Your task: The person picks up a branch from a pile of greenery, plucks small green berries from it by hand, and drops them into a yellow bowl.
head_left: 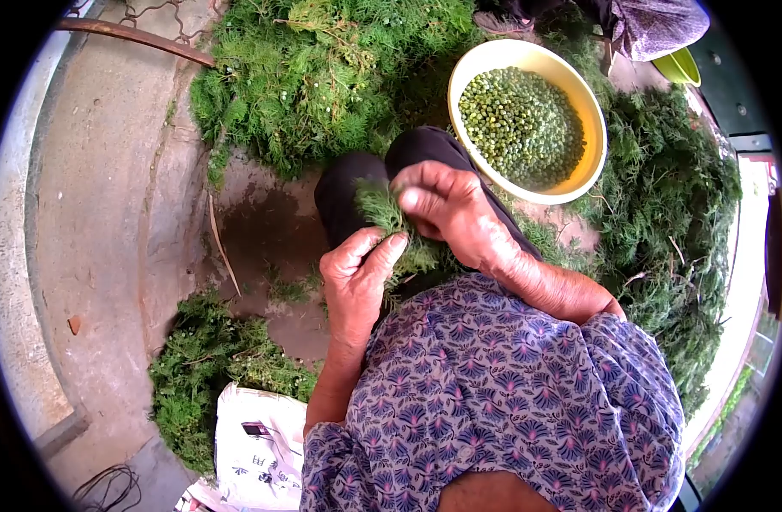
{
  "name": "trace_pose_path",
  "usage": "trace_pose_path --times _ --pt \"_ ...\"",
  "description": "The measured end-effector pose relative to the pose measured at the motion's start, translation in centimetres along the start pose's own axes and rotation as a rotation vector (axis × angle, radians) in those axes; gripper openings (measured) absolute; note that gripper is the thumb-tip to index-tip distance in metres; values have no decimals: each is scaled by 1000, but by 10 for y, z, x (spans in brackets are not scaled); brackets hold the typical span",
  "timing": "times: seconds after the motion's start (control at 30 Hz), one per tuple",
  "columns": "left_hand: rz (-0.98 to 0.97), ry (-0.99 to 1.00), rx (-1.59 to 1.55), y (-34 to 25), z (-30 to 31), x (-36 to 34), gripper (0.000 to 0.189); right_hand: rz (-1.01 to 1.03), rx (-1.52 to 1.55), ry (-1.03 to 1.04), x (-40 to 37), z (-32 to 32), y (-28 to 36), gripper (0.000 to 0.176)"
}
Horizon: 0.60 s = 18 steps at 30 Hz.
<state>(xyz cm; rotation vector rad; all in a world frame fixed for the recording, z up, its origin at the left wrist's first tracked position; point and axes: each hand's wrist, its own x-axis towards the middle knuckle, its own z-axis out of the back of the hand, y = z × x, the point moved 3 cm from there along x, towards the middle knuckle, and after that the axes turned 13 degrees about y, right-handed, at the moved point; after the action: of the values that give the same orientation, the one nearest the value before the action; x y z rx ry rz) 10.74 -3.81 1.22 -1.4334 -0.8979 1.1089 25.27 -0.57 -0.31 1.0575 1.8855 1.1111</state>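
Observation:
Above my dark-trousered knees, my left hand (358, 264) pinches a feathery green sprig (377, 205) between thumb and fingers. My right hand (449, 209) is beside the sprig, its fingers curled and thumb bent against them; whatever they hold, if anything, is hidden. To the right of my knees stands a pale yellow basin (598, 136) with many small round green berries (519, 119) inside. Looser greenery hangs below my fingers over my lap.
Large heaps of cut branches (297, 85) lie ahead, with more branches (664, 205) on the right. At lower left are another pile (212, 367) and a white printed sack (259, 444). Another person's patterned clothing (656, 26) and a green container (679, 66) show at upper right.

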Motion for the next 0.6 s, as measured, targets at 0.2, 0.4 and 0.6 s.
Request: trace_pose_path --times 0.2,0.4,0.6 --pt "-31 -7 -121 1 10 0 11 -14 252 -189 2 32 27 17" --pt "-47 -13 -630 21 23 5 13 355 774 -525 7 143 20 23" --pt "-161 103 -1162 35 40 19 16 478 863 -739 -14 242 -16 42"
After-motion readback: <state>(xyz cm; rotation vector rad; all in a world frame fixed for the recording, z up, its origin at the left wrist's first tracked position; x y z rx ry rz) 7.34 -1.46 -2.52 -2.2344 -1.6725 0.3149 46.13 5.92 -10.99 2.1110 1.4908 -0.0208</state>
